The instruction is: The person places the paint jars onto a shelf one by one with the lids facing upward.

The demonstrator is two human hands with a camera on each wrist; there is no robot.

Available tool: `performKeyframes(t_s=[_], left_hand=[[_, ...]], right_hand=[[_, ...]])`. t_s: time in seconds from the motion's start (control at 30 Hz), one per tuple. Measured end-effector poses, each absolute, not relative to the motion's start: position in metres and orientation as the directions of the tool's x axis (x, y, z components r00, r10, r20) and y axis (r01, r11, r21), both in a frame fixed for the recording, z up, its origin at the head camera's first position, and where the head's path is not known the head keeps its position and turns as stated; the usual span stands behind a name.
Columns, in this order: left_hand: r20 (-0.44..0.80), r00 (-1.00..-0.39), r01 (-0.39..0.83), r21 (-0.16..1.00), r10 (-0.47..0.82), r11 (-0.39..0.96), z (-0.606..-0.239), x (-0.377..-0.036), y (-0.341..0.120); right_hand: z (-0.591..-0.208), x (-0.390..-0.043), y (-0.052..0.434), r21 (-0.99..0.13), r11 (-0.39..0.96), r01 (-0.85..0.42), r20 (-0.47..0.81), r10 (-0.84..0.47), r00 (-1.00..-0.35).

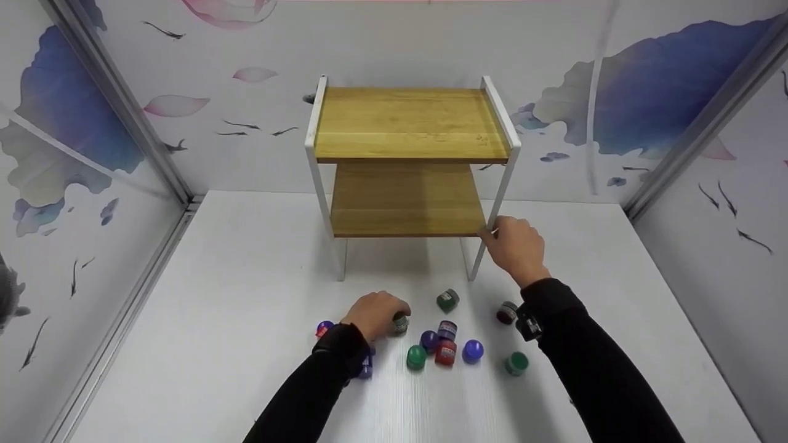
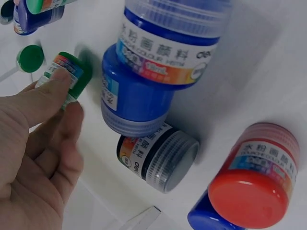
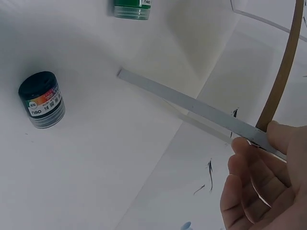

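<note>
- Left hand (image 1: 375, 314) pinches a green jar (image 2: 67, 76) on the table (image 1: 215, 307), at 9 o'clock of the jar cluster.
- Right hand (image 1: 516, 246) curls round the shelf's front-right leg (image 3: 192, 103), at 1 o'clock of the cluster.

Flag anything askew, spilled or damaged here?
No spill or damage shows. The paint jars sit scattered on the white table, several tipped on their sides, while both shelves of the wooden rack are bare. The left hand pinches a green jar; the right hand grips the rack's front leg.
</note>
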State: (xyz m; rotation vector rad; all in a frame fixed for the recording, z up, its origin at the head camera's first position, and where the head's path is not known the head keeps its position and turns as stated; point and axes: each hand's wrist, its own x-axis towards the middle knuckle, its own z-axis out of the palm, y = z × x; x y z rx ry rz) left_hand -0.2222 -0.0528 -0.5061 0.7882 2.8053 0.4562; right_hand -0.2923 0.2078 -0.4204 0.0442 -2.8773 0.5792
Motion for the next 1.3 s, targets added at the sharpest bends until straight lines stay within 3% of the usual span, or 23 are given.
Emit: performKeyframes(t_s=[0.27,0.8,1.3], left_hand=[[-0.083,-0.835,0.495,0.315,0.544,0.809,-0.5,-0.221,-0.055],[-0.327,-0.816,0.309,0.448,0.476,0.839,-0.477,-0.226,-0.055],[-0.4,-0.784,0.303,0.42,0.475,0.855,-0.438,-0.233,-0.05]], right_hand=[[-0.422,-0.291,0.204,-0.409,0.911,-0.048,0.254,0.064,-0.965],[-0.418,-0.293,0.203,-0.451,0.892,-0.013,0.18,0.077,-0.981],[-0.415,-0.291,0.2,-0.451,0.892,0.006,0.186,0.101,-0.977]])
